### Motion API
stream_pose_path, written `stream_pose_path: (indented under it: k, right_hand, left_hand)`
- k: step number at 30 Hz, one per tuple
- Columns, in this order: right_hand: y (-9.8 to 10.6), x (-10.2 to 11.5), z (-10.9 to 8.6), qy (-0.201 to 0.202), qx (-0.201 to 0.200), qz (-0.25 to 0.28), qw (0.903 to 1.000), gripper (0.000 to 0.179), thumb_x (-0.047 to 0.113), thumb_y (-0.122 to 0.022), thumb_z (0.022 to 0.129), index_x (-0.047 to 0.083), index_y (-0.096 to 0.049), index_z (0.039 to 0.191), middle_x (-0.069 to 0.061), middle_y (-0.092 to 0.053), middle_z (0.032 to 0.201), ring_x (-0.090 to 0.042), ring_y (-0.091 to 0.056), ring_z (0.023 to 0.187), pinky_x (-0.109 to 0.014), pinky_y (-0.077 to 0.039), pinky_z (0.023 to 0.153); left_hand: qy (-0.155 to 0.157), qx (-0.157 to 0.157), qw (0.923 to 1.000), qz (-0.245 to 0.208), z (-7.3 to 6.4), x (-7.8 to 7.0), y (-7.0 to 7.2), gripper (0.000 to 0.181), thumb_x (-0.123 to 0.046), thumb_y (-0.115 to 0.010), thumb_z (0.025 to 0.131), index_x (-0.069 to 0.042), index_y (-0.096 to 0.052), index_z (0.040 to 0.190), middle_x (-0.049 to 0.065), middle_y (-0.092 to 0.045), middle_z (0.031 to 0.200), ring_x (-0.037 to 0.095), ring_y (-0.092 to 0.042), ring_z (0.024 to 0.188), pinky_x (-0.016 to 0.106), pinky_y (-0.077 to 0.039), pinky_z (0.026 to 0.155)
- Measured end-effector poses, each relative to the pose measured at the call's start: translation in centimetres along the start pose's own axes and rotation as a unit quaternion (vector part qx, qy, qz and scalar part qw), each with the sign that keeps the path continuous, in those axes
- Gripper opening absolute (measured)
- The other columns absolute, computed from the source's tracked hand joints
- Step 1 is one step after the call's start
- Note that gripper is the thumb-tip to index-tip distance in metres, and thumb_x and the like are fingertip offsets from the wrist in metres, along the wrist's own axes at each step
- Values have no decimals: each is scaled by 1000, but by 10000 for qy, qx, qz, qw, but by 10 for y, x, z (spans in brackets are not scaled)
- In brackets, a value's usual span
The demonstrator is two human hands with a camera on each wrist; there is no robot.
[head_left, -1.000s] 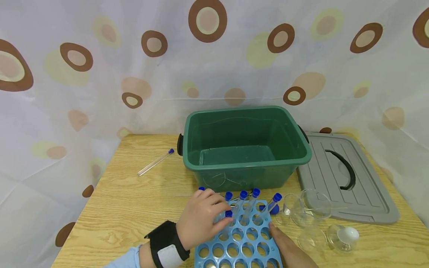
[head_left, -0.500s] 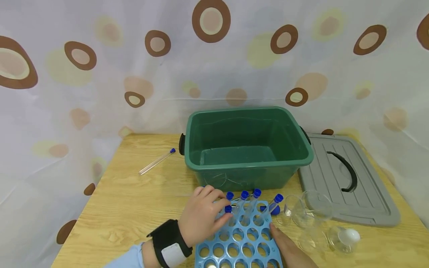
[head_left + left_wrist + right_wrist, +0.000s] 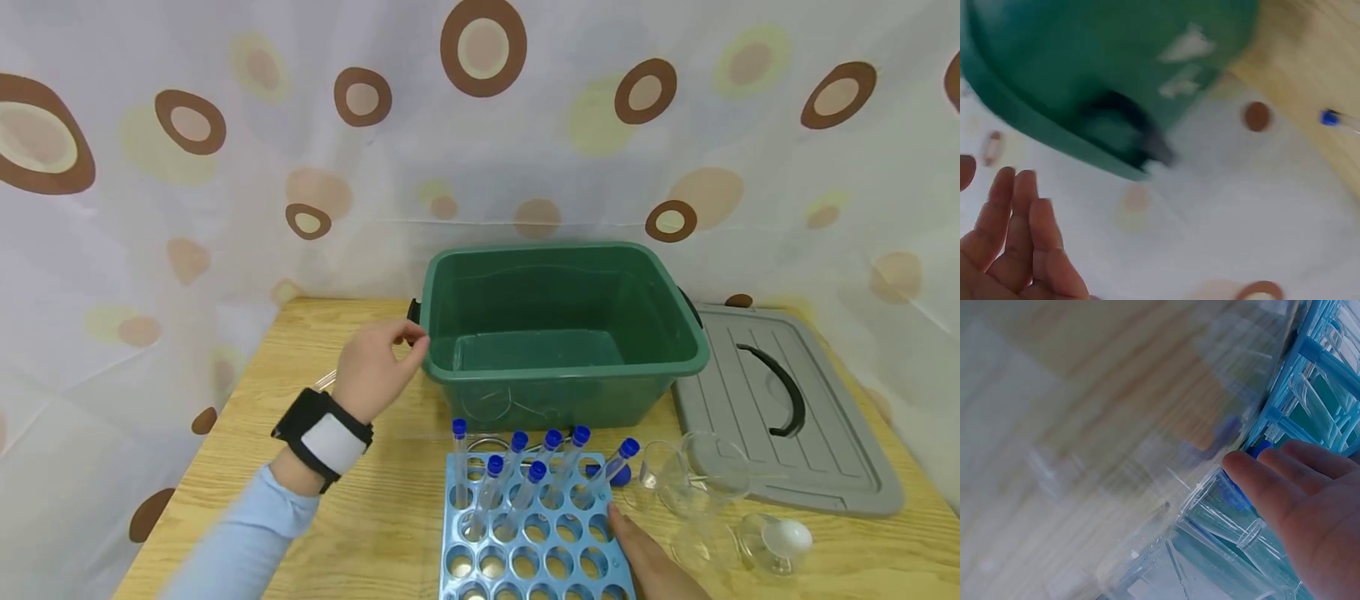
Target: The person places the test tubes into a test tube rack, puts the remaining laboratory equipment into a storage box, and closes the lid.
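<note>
Test tubes (image 3: 487, 492) with blue caps uppermost, seven in all, stood in a light blue rack (image 3: 508, 546), grouped toward its far end. The one at the far left corner was close to upright; the others leaned rightward, the rightmost most of all. Against the rack's right side rested the right hand (image 3: 648, 554), its fingers stretched out and touching the frame rather than wrapped around it, as the right wrist view showed.

The left hand (image 3: 375, 367) was in the air, well apart from the rack and near the left end of a green bin (image 3: 562, 371). Its thumb stood away from the lightly bent fingers, with a gap between them. A black wristband (image 3: 322, 437) with a pale patch circled the wrist above a light blue sleeve (image 3: 247, 529). Partly hidden behind this hand, a loose tube (image 3: 326, 380) lay on the wooden table (image 3: 397, 508).

Between rack and bin lay a blue-ended item (image 3: 620, 476), too small to make out. Clear glassware (image 3: 686, 487) was clustered right of the rack, including a piece with a white top (image 3: 787, 537). Farther right, a grey lid (image 3: 832, 450) with a black handle lay flat. Patterned cloth (image 3: 360, 267) hung behind everything.
</note>
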State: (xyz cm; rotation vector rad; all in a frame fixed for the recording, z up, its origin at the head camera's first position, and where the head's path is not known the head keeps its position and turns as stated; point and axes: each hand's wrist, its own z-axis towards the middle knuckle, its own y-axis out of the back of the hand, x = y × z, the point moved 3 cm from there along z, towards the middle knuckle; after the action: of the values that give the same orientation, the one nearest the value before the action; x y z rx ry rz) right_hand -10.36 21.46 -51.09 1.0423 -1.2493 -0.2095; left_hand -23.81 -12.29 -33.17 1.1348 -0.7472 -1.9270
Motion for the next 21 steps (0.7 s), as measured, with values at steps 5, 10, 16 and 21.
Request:
stream_pose_path:
  k: [5, 10, 16, 21]
  right_hand:
    - [-3, -2, 0, 132, -455, -505, 9976, 101, 43, -66, 81, 23, 4, 151, -31, -37, 141, -51, -42, 120, -52, -48, 84]
    - [-10, -10, 0, 468, -889, -743, 9922, 89, 48, -57, 88, 29, 2, 151, -31, -42, 137, -44, -44, 120, -40, -49, 85]
    - [-19, -9, 1, 685, -1035, -594, 9905, 89, 47, -59, 87, 32, 0, 151, -33, -44, 134, -24, -35, 129, -32, -47, 90]
    - [-24, -2, 0, 538, -734, -470, 9947, 90, 49, -58, 87, 33, 3, 150, -32, -41, 138, -38, -39, 126, -36, -47, 91]
  left_hand:
    - [1012, 962, 9870, 799, 33, 58, -13, 28, -23, -55, 91, -5, -68, 107, 12, -70, 105, 28, -66, 88, 39, -52, 69]
    - [1740, 1839, 9573, 1395, 46, 112, -33, 32, -15, -51, 93, -1, -61, 120, 18, -64, 118, 34, -62, 103, 46, -50, 84]
    - [2037, 2248, 9340, 1888, 31, 152, -51, 28, -6, -49, 90, 5, -62, 113, 25, -64, 112, 41, -60, 102, 52, -46, 87]
    - [2223, 2177, 9241, 2220, 1, 164, -47, 18, 1, -50, 88, 6, -65, 79, 24, -67, 83, 38, -62, 81, 50, -47, 76]
